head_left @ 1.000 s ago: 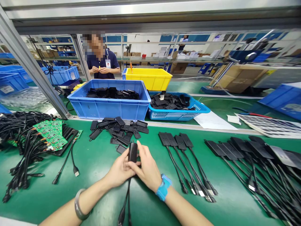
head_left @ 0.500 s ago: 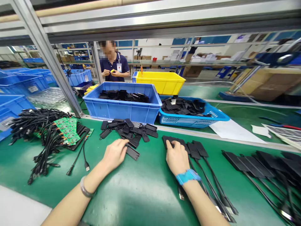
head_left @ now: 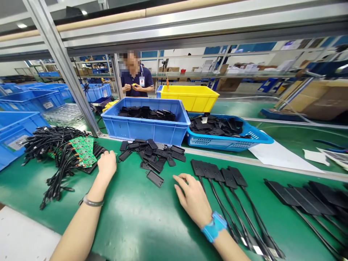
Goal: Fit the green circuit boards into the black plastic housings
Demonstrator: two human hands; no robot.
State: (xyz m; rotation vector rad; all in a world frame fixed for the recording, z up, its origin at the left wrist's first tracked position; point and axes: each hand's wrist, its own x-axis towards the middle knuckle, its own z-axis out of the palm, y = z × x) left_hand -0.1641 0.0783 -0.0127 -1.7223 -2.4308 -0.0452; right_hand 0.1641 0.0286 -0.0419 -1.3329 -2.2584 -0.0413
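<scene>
My left hand (head_left: 107, 166) is at the left of the green worktop, its fingers curled over a small circuit board with black cables; the hand hides most of it. Beside it lie a fan of green circuit boards (head_left: 85, 151) and a heap of black cables (head_left: 58, 159). My right hand (head_left: 194, 197) is open above the worktop, fingers apart and holding nothing. A single black plastic shell (head_left: 155, 178) lies between the hands, in front of a pile of similar shells (head_left: 152, 155). Just right of my right hand is a row of black cased connectors (head_left: 217, 173) with cables.
Behind the pile stand a blue bin (head_left: 145, 127) and a blue basket (head_left: 217, 141), both holding black parts. A yellow bin (head_left: 190, 98) is farther back. More cased cables (head_left: 301, 197) lie at right. A metal post (head_left: 65, 69) rises at left; a co-worker (head_left: 137, 78) stands opposite.
My left hand has moved left from the loose shell to the small circuit board. My right hand has left the row of cased connectors, moved left and opened. The view has shifted slightly.
</scene>
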